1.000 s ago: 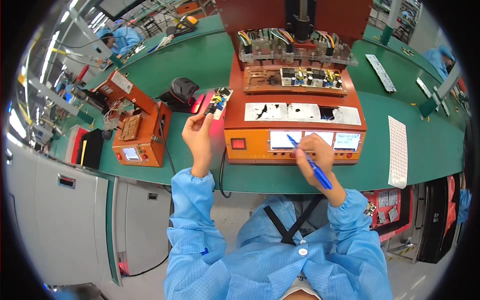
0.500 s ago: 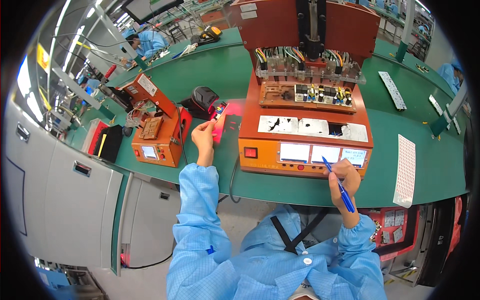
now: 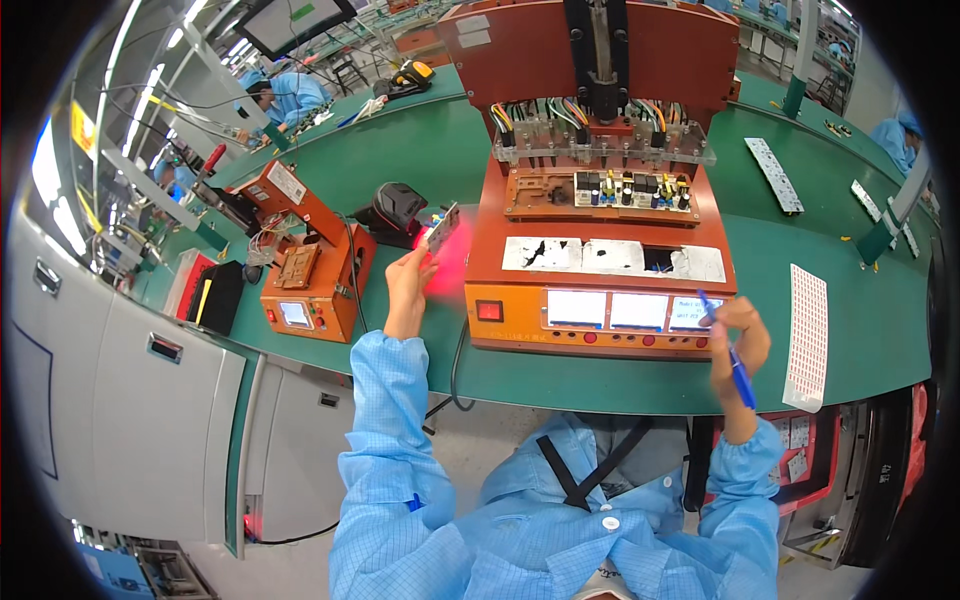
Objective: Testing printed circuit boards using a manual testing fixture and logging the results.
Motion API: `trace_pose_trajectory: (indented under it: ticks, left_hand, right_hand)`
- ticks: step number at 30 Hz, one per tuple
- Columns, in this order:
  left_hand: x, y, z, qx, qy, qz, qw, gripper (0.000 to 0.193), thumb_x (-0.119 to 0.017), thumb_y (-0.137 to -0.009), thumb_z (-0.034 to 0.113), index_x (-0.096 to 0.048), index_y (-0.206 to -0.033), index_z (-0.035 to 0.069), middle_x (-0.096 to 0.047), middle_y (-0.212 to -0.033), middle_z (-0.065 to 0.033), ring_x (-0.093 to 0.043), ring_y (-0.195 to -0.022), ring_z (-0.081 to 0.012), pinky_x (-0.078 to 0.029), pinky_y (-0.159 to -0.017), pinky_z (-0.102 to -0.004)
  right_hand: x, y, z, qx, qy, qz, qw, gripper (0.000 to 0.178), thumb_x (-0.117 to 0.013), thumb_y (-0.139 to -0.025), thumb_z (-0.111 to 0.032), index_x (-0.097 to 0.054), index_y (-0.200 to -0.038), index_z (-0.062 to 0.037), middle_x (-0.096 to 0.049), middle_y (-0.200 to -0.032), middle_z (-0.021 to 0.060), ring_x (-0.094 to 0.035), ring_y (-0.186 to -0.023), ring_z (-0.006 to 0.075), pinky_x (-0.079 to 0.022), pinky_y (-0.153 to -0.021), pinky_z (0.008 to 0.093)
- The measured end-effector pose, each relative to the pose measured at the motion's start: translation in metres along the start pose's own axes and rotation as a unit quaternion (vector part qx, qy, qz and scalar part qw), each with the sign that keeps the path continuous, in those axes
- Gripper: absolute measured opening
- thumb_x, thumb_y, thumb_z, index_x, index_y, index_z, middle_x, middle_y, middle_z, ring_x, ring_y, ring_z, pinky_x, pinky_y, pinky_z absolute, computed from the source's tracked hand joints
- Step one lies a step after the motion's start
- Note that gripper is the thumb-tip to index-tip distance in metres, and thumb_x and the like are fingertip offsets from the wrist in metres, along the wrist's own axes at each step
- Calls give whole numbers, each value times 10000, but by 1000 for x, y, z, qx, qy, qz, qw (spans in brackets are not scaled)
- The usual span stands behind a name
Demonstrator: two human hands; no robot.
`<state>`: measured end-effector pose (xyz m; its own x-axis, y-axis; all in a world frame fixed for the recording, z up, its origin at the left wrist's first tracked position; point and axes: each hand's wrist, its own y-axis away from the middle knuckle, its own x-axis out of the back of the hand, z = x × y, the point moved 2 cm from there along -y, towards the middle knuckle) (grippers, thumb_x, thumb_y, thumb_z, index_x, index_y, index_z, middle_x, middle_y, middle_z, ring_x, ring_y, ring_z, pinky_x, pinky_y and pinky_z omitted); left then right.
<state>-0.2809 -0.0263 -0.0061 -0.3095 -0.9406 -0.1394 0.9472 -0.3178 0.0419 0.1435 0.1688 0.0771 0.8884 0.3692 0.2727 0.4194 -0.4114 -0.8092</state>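
Observation:
Pinched in the fingers of my left hand (image 3: 408, 288) is a small circuit board (image 3: 441, 228), tilted in front of a black handheld scanner (image 3: 397, 212). Red light from the scanner falls around the board. My right hand (image 3: 738, 352) grips a blue pen (image 3: 741, 380), close to the right-hand screen of the large orange test machine (image 3: 520, 338). Other circuit boards (image 3: 633, 190) sit in the machine's fixture, beneath a clear plate (image 3: 600, 148) with pins and coloured wires.
A smaller orange tester (image 3: 310, 318) stands at the left. A sheet of small red-marked labels (image 3: 808, 335) lies at the right, with a long white board panel (image 3: 774, 175) farther back. A red tray (image 3: 808, 470) with boards sits below the table edge. People in blue work farther off.
My left hand has raised the circuit board slightly and turned it before the scanner. My right hand has moved right with the pen, away from the middle screen.

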Motion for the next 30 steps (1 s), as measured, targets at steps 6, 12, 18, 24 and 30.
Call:
trace_pose_trajectory:
  ticks: [6,12,18,24,30]
  left_hand:
    - [-49,-23,9,114,174,-106,972,271,-669,-834,159,-595,-1007,-37,-600,-986,-118,-602,-849,-231,-534,-725,-273]
    - [-120,-84,-3,128,183,-58,973,165,-628,-857,107,-603,-986,8,-592,-899,-66,-595,-813,-210,-523,-691,-268]
    - [-121,-166,-21,-81,-101,80,988,122,-652,-730,87,-667,-799,-12,-661,-792,-113,-627,-650,-181,-495,-572,-287]
    - [-146,-150,1,-179,-177,-25,967,246,-575,-783,120,-680,-954,-22,-664,-829,-105,-612,-731,-183,-466,-651,-315]
    - [-153,-37,51,-121,-196,-203,952,238,-563,-861,212,-617,-1033,56,-576,-798,-15,-550,-766,-149,-447,-705,-307]
  right_hand:
    - [31,-37,52,-16,15,64,998,34,-486,-875,-34,-479,-849,-13,-564,-762,108,-529,-696,151,-433,-669,279]
    - [58,-27,121,-145,-87,250,953,57,-486,-894,-60,-481,-854,-19,-588,-759,97,-526,-700,125,-427,-668,243]
    - [52,-28,119,-151,-58,239,957,61,-484,-896,-64,-499,-855,-21,-588,-741,87,-529,-690,121,-423,-654,238]
    - [51,-30,112,-168,-58,219,959,62,-495,-898,-69,-502,-859,-21,-589,-741,86,-538,-694,122,-426,-658,239]
    - [58,-29,111,-162,-56,218,961,70,-505,-896,-74,-507,-866,-11,-590,-744,88,-543,-691,123,-433,-664,240]
